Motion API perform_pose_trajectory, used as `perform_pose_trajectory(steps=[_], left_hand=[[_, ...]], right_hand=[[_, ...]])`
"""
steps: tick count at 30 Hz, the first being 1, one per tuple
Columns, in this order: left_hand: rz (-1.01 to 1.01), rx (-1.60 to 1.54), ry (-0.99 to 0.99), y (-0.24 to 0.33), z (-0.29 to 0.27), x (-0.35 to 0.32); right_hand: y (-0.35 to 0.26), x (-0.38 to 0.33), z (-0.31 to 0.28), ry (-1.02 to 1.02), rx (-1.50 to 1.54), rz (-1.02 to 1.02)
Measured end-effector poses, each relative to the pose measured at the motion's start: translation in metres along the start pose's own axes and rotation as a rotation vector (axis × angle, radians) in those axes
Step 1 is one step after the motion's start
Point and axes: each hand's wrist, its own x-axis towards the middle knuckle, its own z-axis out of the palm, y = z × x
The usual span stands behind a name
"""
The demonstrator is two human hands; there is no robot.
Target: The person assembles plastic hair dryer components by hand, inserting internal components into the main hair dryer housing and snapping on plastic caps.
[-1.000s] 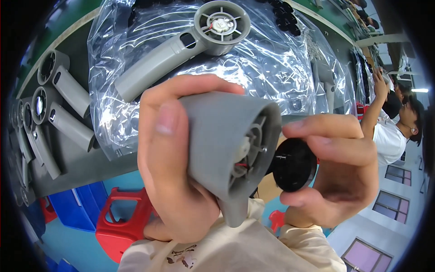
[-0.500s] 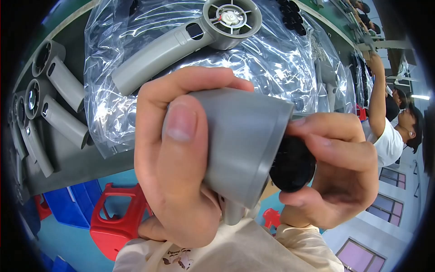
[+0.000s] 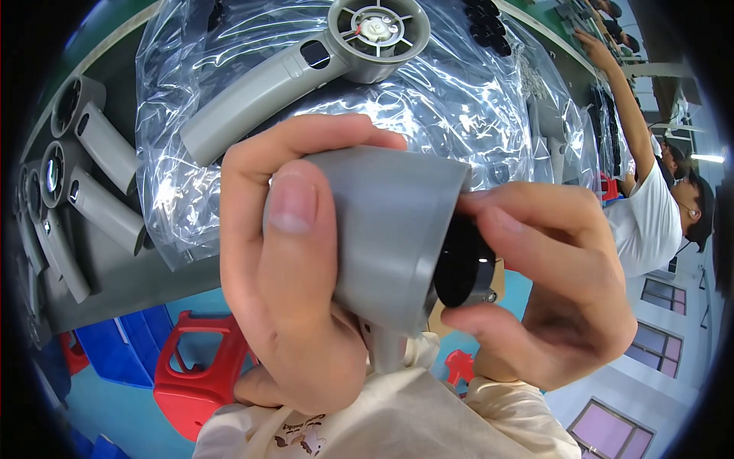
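My left hand [image 3: 294, 260] is wrapped round the grey head of a handheld fan [image 3: 390, 229], thumb on its near side, with the fan's handle pointing down toward my shirt. The wide rim of the head faces right. At that rim my right hand [image 3: 562, 283] pinches a round, glossy black cap [image 3: 461, 260] between thumb and fingers. The cap is tilted and partly overlapped by the rim; whether they touch I cannot tell. Beyond my hands, another grey handheld fan [image 3: 260, 99] lies on a clear plastic bag [image 3: 180, 191], its spoked head showing.
Several more grey handheld fans [image 3: 107, 203] lie on the dark table at the left. Black round parts [image 3: 487, 27] rest at the bag's far right. Below the table edge are a red stool [image 3: 172, 382] and a blue bin [image 3: 126, 348]. A co-worker [image 3: 650, 218] reaches forward at the right.
Both hands have shifted slightly left with the fan and the black cap. The cap has turned, so its side edge now shows. The co-worker's arm has moved farther forward.
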Motion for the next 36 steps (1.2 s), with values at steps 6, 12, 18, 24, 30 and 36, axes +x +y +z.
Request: perform_pose_trajectory(steps=[6, 12, 18, 24, 30, 36], left_hand=[[0.012, 0.084, 0.037, 0.002, 0.0, -0.004], [0.045, 0.089, 0.033, -0.001, -0.003, -0.001], [0.028, 0.073, 0.049, 0.002, -0.001, -0.003], [0.037, 0.154, 0.062, 0.004, -0.001, -0.006], [0.013, 0.105, 0.073, -0.001, -0.001, -0.005], [0.026, 0.088, 0.068, -0.004, 0.0, -0.004]], right_hand=[[-0.014, 0.013, 0.008, -0.025, -0.104, 0.013], [-0.018, 0.024, 0.009, -0.06, -0.187, 0.001], [-0.024, 0.029, 0.012, -0.069, -0.207, 0.017], [-0.037, 0.028, 0.011, -0.139, -0.371, 0.247], [-0.016, 0.025, 0.015, -0.04, -0.209, -0.036], [-0.014, 0.027, 0.007, -0.095, -0.203, -0.043]])
